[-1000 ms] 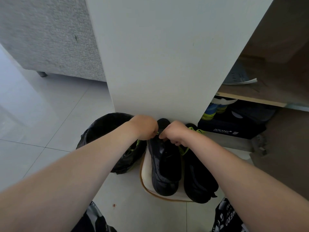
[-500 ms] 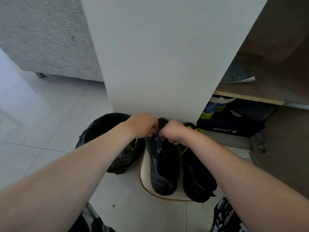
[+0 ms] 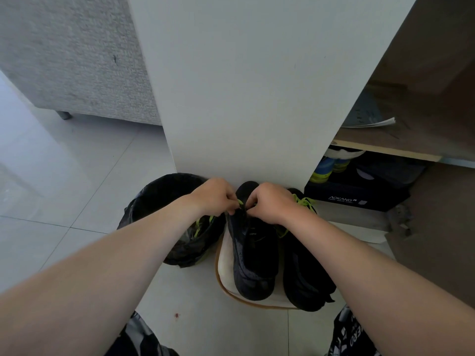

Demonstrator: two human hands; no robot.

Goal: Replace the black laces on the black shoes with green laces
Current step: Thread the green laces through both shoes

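Observation:
Two black shoes stand side by side on a white mat [image 3: 226, 276] against a white cabinet panel, toes toward me. My left hand [image 3: 214, 195] and my right hand [image 3: 272, 202] meet over the top of the left shoe [image 3: 253, 253], each pinching a green lace [image 3: 240, 202] near its collar. The right shoe [image 3: 304, 276] carries green laces [image 3: 304, 202] that show beside my right wrist. More green lace hangs under my left wrist toward the bin.
A round bin lined with a black bag [image 3: 159, 201] sits just left of the shoes. The white panel [image 3: 252, 86] rises behind them. To the right, an open shelf holds a dark shoebox [image 3: 357, 196] and papers [image 3: 370, 119]. A grey sofa [image 3: 72, 55] stands far left.
Both hands stay on the left shoe's top with only small finger movements. A bit of green lace now shows between the fingertips.

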